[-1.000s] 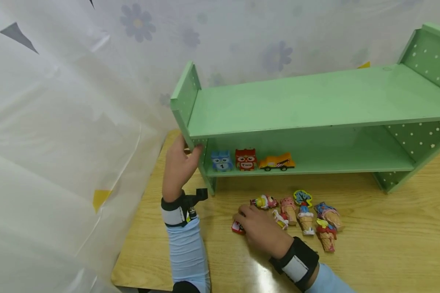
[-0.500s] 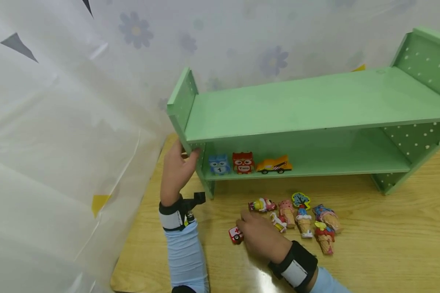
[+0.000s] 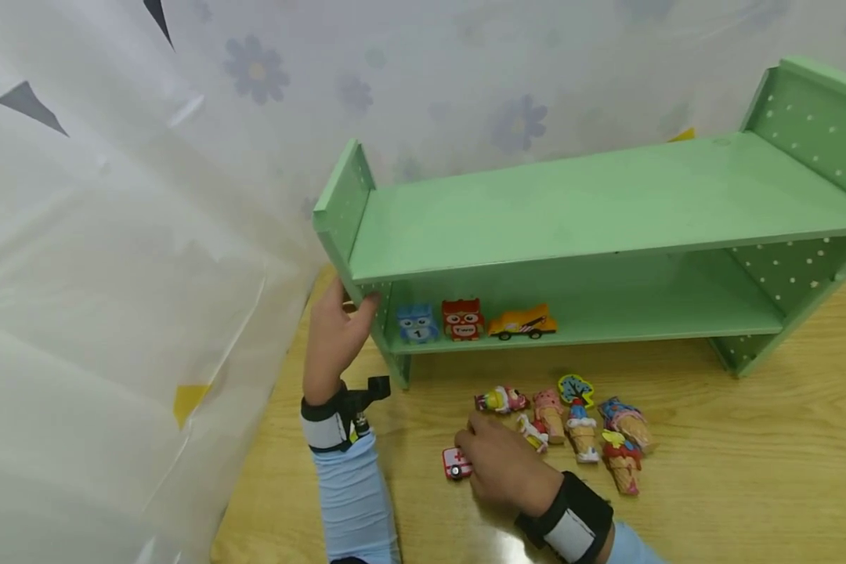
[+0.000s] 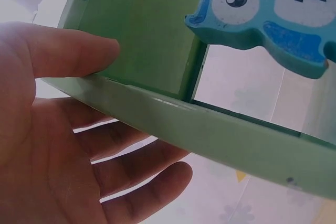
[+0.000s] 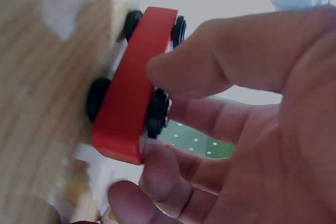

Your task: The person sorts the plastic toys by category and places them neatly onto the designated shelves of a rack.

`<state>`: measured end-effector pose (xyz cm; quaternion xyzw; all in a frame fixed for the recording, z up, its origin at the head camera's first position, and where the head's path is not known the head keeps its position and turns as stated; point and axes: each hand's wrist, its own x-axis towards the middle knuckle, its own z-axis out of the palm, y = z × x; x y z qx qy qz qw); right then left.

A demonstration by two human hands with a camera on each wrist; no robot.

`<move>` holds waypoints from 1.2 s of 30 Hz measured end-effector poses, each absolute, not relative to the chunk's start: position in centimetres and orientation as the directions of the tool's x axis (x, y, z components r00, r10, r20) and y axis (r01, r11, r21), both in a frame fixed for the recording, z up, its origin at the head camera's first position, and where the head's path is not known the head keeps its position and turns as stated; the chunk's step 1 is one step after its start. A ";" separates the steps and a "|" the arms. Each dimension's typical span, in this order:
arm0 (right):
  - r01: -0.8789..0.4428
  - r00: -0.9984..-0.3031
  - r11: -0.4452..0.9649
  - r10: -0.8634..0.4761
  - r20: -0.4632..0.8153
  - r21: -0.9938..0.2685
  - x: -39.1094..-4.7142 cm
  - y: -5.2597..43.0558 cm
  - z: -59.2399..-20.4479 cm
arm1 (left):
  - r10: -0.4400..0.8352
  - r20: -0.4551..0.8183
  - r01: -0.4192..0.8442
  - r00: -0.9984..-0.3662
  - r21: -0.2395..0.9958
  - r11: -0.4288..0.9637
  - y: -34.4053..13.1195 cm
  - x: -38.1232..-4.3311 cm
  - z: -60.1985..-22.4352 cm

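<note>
My left hand (image 3: 337, 337) holds the left side board of a green shelf (image 3: 578, 215), thumb inside and fingers outside, as the left wrist view shows. Just inside that board stand a blue owl block (image 3: 417, 324) marked 1 and a red owl block (image 3: 463, 319) marked Two. A yellow tow truck (image 3: 523, 322) stands to their right on the lower board. Low over the wooden table, my right hand (image 3: 507, 462) pinches a red and white toy ambulance (image 3: 456, 464). Its red underside faces the camera in the right wrist view, and the hand hides part of it.
Right of the ambulance lie a small doll figure (image 3: 502, 399), a white and red horse-like toy (image 3: 533, 432), several ice-cream-cone toys (image 3: 582, 439) and a tree piece (image 3: 576, 389). A plastic sheet (image 3: 113, 313) hangs at the left of the table (image 3: 733, 470).
The toy ambulance has turned in my right hand, so its white side with the red cross now shows. My left hand keeps its hold on the shelf. The head view has tilted slightly.
</note>
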<state>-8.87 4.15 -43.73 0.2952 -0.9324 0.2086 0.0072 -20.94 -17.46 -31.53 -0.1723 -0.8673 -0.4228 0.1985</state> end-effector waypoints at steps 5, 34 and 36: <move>-0.561 -0.825 0.742 -0.539 0.171 -0.368 -8.4 4.1 -44.1 | 0.124 0.494 0.465 -0.861 0.662 0.588 -17.5 -21.0 -31.8; -0.685 -0.674 0.650 -0.395 0.624 -0.329 -7.7 10.6 -37.8 | 0.110 0.490 0.451 -0.865 0.663 0.597 -17.1 -20.7 -31.6; -0.683 -0.663 0.653 -0.367 0.652 -0.327 -7.8 12.1 -36.5 | 0.109 0.486 0.447 -0.867 0.664 0.599 -17.1 -20.8 -31.6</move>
